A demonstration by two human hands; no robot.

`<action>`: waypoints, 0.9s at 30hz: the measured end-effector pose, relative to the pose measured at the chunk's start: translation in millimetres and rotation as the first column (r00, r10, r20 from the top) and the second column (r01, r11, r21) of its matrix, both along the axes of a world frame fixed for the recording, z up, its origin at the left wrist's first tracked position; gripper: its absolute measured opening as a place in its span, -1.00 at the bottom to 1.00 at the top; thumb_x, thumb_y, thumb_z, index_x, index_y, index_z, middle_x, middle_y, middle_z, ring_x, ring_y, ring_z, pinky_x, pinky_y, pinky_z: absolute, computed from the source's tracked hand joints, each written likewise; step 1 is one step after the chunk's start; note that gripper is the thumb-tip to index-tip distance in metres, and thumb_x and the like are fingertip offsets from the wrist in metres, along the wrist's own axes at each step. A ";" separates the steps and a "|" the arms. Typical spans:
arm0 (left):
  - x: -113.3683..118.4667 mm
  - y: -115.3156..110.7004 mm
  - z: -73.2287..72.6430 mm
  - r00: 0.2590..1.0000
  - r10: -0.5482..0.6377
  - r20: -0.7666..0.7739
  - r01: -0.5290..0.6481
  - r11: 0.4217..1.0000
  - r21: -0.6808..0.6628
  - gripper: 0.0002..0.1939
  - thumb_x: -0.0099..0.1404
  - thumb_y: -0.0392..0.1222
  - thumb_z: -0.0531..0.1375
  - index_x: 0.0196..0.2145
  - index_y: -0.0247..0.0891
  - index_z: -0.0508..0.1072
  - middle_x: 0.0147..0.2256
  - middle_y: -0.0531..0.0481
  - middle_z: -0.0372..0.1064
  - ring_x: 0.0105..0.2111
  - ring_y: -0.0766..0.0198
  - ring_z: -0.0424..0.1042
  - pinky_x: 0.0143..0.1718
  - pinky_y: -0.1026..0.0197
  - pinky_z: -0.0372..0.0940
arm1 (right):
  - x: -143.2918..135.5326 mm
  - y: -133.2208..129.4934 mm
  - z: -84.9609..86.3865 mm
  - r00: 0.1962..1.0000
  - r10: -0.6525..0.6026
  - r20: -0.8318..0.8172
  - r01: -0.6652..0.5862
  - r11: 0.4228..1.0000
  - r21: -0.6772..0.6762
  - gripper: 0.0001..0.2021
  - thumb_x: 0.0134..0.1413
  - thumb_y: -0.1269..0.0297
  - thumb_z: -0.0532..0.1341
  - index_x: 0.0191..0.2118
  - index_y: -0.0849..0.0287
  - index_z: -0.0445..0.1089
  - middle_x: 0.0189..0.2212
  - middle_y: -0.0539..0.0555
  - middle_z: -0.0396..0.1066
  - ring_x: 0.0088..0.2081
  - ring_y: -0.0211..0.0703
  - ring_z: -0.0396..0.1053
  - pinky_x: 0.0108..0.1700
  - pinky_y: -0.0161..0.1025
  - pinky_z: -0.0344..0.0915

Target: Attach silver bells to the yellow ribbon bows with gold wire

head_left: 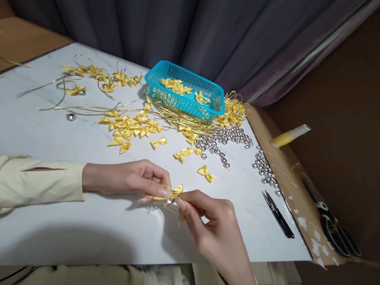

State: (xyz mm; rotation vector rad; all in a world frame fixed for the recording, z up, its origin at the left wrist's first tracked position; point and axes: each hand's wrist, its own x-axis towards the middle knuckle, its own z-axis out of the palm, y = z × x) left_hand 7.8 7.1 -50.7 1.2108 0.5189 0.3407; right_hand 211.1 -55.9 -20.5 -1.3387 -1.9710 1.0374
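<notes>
In my view from the head, I see the left hand [140,180] narrow, holding a yellow bow [176,190] between thumb and fingers. The right hand [214,221] is also narrow. Its fingertips are closed at the right side of this bow, but I cannot tell if they pinch the ribbon or a thin cord. A silver bead [170,200] shows at the bow, between the two hands. The bow is above the near middle part of the white worktop [98,238].

Just beyond the hands, one single bow [207,173] lies on the worktop, and farther there is a group of loose bows [135,126]. Behind them lie many gold cords [188,121], in front of a blue basket [189,73] that has more bows inside. A heap of bows [232,112] is at the right of the basket, and many loose beads [228,137] are spread near it. On the far left, I see bows with cords and beads [95,72], and nearer, one bead alone [71,117].

On the right of the worktop are black snips [278,215]. Past its right edge, I see scissors [335,231], white scraps [317,236] and a yellow and white tube [290,136]. A dark curtain [152,10] hangs at the far side.
</notes>
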 end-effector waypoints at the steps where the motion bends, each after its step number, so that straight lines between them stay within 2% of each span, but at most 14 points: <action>1: -0.1 0.2 -0.4 1.000 -0.001 0.009 0.001 1.000 0.001 -0.79 0.27 -0.14 0.22 -0.45 -0.33 0.43 -0.63 0.14 0.23 -0.59 0.42 0.15 -0.48 0.31 0.07 | 2.2 -0.2 -0.3 1.000 0.006 -0.001 -0.006 1.000 -0.014 -0.77 0.20 0.36 0.09 -0.45 0.21 0.40 -0.65 -0.04 0.31 -0.63 -0.35 0.16 -0.57 -0.39 0.06; 5: -0.3 0.9 -1.1 0.999 0.002 0.032 -0.001 1.000 -0.007 -0.79 0.27 -0.17 0.22 -0.47 -0.33 0.42 -0.61 0.10 0.32 -0.53 0.37 0.25 -0.34 0.28 0.16 | 7.3 -0.8 -1.2 1.000 -0.003 0.011 0.003 1.000 -0.012 -0.76 0.22 0.33 0.08 -0.45 0.21 0.39 -0.65 -0.04 0.27 -0.63 -0.34 0.16 -0.55 -0.38 0.08; 13: 0.1 1.3 -0.6 1.000 0.012 0.004 -0.012 1.000 -0.008 -0.80 0.24 -0.15 0.24 -0.46 -0.32 0.43 -0.63 0.13 0.28 -0.59 0.39 0.18 -0.41 0.28 0.12 | -2.5 1.8 -10.9 0.999 -0.037 0.013 0.035 0.990 0.138 -0.78 0.19 0.44 0.07 -0.45 0.20 0.38 -0.64 -0.04 0.33 -0.62 -0.34 0.19 -0.53 -0.39 0.11; 16: 0.6 1.9 -2.4 0.999 0.042 -0.011 -0.042 0.999 0.002 -0.78 0.25 -0.15 0.23 -0.49 -0.32 0.41 -0.65 0.14 0.25 -0.58 0.40 0.17 -0.42 0.29 0.10 | 2.0 2.7 -10.8 0.996 -0.081 0.043 0.071 0.980 0.185 -0.88 0.23 0.41 0.09 -0.28 0.18 0.36 -0.52 -0.01 0.42 -0.56 -0.30 0.29 -0.51 -0.38 0.18; 18: 0.8 2.1 -3.8 0.998 0.052 -0.018 -0.052 0.999 0.009 -0.78 0.25 -0.14 0.23 -0.48 -0.32 0.42 -0.66 0.14 0.25 -0.58 0.39 0.17 -0.42 0.29 0.10 | 5.0 5.4 -7.6 0.993 -0.090 0.076 0.060 0.941 0.332 -0.88 0.25 0.37 0.11 -0.11 0.19 0.29 -0.34 0.08 0.45 -0.39 -0.22 0.38 -0.38 -0.34 0.28; 20: 0.9 2.1 -5.0 0.998 0.061 -0.023 -0.060 0.998 0.020 -0.78 0.24 -0.14 0.23 -0.49 -0.32 0.42 -0.66 0.13 0.25 -0.58 0.38 0.18 -0.41 0.29 0.10 | 4.5 11.0 -3.2 0.985 -0.026 0.171 -0.062 0.870 0.490 -0.85 0.26 0.34 0.11 -0.08 0.21 0.24 -0.22 0.17 0.41 -0.20 -0.11 0.35 -0.22 -0.25 0.31; 21: 1.0 2.1 -5.4 0.998 0.066 -0.024 -0.065 0.997 0.030 -0.77 0.23 -0.14 0.23 -0.50 -0.32 0.41 -0.65 0.13 0.26 -0.57 0.38 0.19 -0.41 0.29 0.11 | 2.8 14.9 -1.0 0.967 0.021 0.253 -0.157 0.833 0.531 -0.89 0.28 0.32 0.09 -0.13 0.22 0.25 -0.22 0.19 0.39 -0.17 -0.07 0.30 -0.19 -0.20 0.29; 24: 1.9 2.1 -5.6 0.998 0.060 -0.020 -0.059 0.996 0.062 -0.77 0.22 -0.14 0.23 -0.52 -0.32 0.40 -0.58 0.12 0.29 -0.53 0.38 0.21 -0.41 0.30 0.12 | -5.4 28.7 3.7 0.851 0.116 0.512 -0.405 0.766 0.500 -0.82 0.32 0.31 0.02 -0.32 0.19 0.25 -0.36 0.15 0.34 -0.27 -0.05 0.20 -0.24 -0.16 0.21; 27: 3.2 3.0 -3.9 0.999 0.037 -0.004 -0.037 0.995 0.088 -0.85 0.21 -0.17 0.22 -0.42 -0.31 0.47 -0.50 0.10 0.32 -0.50 0.37 0.24 -0.38 0.30 0.16 | -10.8 41.6 5.0 0.752 0.197 0.629 -0.550 0.713 0.435 -0.77 0.32 0.40 -0.02 -0.40 0.18 0.22 -0.46 0.10 0.29 -0.35 -0.09 0.12 -0.28 -0.18 0.12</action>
